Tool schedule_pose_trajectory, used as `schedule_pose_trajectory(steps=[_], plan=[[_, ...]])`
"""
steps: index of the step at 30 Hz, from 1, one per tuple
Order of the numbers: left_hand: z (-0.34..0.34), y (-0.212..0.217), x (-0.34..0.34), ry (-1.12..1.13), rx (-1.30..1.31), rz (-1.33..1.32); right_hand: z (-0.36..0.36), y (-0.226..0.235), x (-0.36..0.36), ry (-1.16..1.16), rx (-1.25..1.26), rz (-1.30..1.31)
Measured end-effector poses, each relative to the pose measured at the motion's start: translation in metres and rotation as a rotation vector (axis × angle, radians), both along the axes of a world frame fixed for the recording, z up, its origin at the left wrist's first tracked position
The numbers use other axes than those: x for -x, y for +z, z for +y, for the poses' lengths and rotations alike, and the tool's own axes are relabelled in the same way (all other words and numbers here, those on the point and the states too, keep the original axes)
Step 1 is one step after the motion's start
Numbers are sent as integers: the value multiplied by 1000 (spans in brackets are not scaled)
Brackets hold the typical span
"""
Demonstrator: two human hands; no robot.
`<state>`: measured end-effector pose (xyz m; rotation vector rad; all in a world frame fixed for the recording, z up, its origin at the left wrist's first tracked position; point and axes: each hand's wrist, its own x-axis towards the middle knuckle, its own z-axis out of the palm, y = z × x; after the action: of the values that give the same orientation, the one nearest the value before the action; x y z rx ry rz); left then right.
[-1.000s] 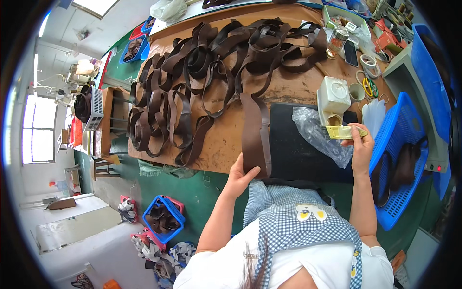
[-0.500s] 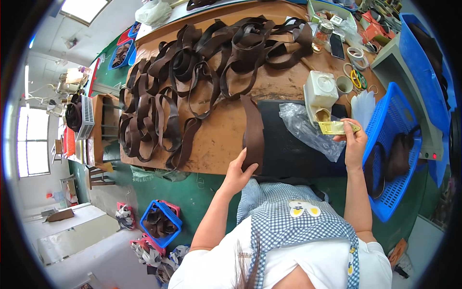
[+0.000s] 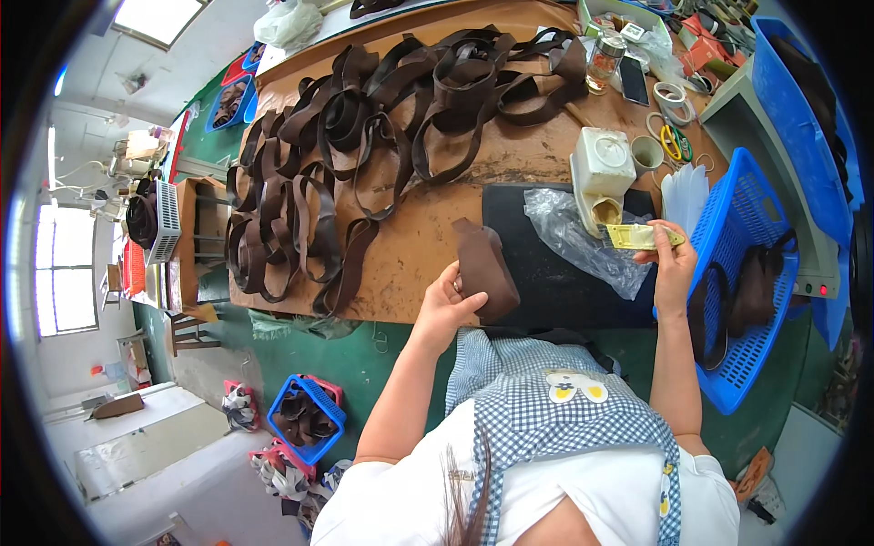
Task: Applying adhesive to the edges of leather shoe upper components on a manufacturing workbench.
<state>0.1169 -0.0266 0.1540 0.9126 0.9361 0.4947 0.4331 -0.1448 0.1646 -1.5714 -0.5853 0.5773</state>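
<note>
My left hand grips a folded dark brown leather strap at the near edge of the black mat. My right hand holds a flat yellowish brush above a crumpled clear plastic sheet. Just beyond the brush stands a white plastic jug with a cut-open side. Many looped dark brown straps lie spread over the brown table top.
A blue basket holding dark straps hangs at my right, with a larger blue bin behind it. Tape rolls, a jar and a phone sit at the far right. Small blue and red baskets stand on the green floor.
The long strap that lay flat along the mat's left edge is now folded up short in my left hand. My right hand with the brush has stayed near the jug.
</note>
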Motion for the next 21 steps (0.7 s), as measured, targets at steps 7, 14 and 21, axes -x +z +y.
schedule_pose_trajectory(steps=[7,14,21], plan=[[18,7,10,101,208,-343,4,4,-1,-22,-37,28],[37,50,8,195,21,-474,7,11,-3,-35,-65,17],[68,69,25,371,-90,-586,6,11,-6,-36,-101,1]])
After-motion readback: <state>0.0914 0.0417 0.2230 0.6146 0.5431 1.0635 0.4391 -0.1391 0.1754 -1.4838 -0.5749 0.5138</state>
